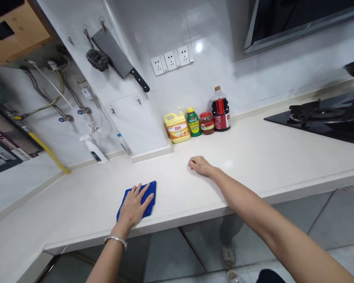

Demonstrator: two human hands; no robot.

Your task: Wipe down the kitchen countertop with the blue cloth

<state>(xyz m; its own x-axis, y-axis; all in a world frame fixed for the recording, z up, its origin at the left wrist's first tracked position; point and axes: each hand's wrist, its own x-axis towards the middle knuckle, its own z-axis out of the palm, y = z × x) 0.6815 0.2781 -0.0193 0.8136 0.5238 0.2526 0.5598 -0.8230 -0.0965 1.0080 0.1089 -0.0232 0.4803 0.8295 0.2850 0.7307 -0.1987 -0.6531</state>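
Note:
My left hand [133, 207] lies flat on a folded blue cloth [151, 198], its fingers spread and pressing it against the white countertop [177, 177] close to the front edge. A silver bangle [117, 240] circles my left wrist. Farther back and to the right, my right hand [200, 165] rests on the counter with its fingers curled in a loose fist; nothing shows in it. Behind it, against the wall, stand a yellow jug of dish soap [177, 129], a green bottle [194, 122], a red-lidded jar [207, 123] and a dark sauce bottle [221, 112].
A black gas stove [327, 114] occupies the right end. A cleaver [115, 55] and a scrubber [97, 59] hang on the pillar. At the back left are a white handheld device [96, 152] with a cord and a clear bottle [124, 144]. Wall sockets [171, 60] sit above the bottles.

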